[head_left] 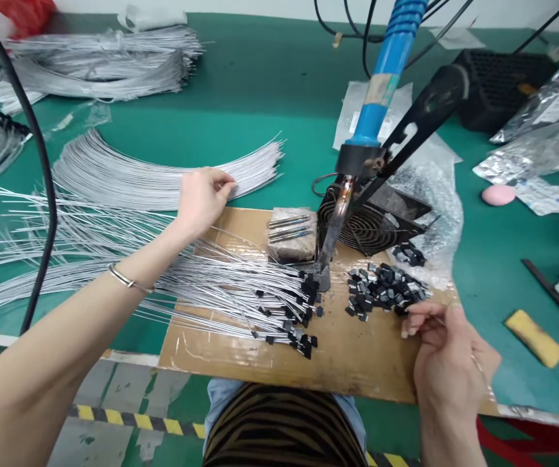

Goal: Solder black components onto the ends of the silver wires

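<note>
My left hand (202, 198) reaches forward and pinches the ends of a curved fan of grey wires (163, 172) on the green table. My right hand (442, 353) is curled beside a pile of small black and grey square parts (381, 292), fingers closed on something I cannot make out. Between my hands a bundle of grey wires with black tips (260, 288) lies across a brown board (338, 353). A blue-handled soldering iron (381, 91) stands tip-down in a black holder above the board.
More wire bundles (109, 58) lie at the back left. A black round-grilled fan (369, 224) sits behind the iron. Silver foil bags (542, 130), a pink lump (498, 194) and a yellow block (535, 337) lie at the right. A black cable (41, 168) hangs at the left.
</note>
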`<state>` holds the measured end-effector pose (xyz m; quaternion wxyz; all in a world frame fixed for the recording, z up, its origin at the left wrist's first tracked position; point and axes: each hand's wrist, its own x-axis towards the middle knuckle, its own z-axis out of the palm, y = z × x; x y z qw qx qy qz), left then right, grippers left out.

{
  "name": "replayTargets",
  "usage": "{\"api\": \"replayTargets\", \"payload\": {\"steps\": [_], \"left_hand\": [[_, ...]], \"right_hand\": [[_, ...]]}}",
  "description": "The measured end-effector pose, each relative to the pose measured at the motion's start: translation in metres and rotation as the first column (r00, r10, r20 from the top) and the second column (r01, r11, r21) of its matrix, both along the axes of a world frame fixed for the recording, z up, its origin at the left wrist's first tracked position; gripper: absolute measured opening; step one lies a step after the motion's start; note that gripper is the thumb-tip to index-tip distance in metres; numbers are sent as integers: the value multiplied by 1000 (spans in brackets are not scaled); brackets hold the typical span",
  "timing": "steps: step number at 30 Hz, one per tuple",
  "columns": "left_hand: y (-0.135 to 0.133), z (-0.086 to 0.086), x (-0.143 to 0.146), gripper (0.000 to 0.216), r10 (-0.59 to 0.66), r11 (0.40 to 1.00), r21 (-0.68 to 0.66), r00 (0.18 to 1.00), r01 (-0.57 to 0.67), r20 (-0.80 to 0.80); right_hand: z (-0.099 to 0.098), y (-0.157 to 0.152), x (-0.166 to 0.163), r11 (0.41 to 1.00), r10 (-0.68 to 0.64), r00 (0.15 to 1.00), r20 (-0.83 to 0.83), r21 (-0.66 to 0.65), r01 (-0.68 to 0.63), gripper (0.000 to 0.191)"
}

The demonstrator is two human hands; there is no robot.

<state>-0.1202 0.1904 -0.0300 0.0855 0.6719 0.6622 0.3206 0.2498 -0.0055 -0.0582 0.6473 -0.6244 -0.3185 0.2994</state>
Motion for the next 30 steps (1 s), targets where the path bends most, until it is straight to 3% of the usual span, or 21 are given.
{"api": "replayTargets", "payload": {"steps": [5, 14, 20, 26, 30], "left_hand": [[9, -13, 1, 5, 15, 1000, 23, 999, -14, -49], [-4, 12, -2, 12, 10, 997, 78, 992, -20, 129], [-8, 17, -5, 17, -24, 998, 60, 958, 7, 287], [-9, 19, -2, 15, -16, 998, 59, 939, -4, 345], [-18, 38, 1, 16, -24, 999, 28, 940, 16, 339]], "right_hand": [[0, 0, 0, 1000, -2, 1000, 21, -17, 2, 42], [1, 1, -1, 1000, 8, 1000, 15, -18, -8, 41], [0, -1, 0, 1000, 21, 999, 30, -19, -20, 40], [2, -2, 0, 999, 29, 999, 43, -37, -27, 38], [2, -1, -1, 1000, 16, 1000, 21, -25, -15, 37]]}}
